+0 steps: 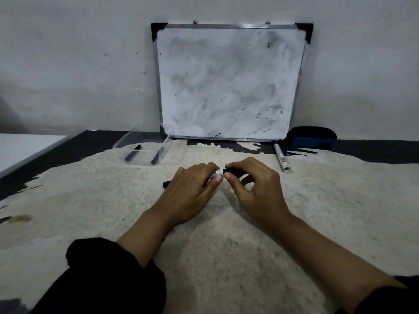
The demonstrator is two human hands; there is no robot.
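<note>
My left hand (192, 189) grips a white-barrelled marker (215, 173) just above the worn table top, its black rear end sticking out to the left. My right hand (254, 182) pinches the marker's black cap (229, 170) between thumb and fingers. The two hands meet at the middle of the table. Whether the cap is seated on the barrel is hidden by the fingers.
A smudged whiteboard (229, 82) leans on the wall behind. A clear tray (145, 141) at its left holds two black markers. Another white marker (281, 157) lies to the right, near a blue eraser (311, 137). A white surface (25, 146) adjoins the table's far left.
</note>
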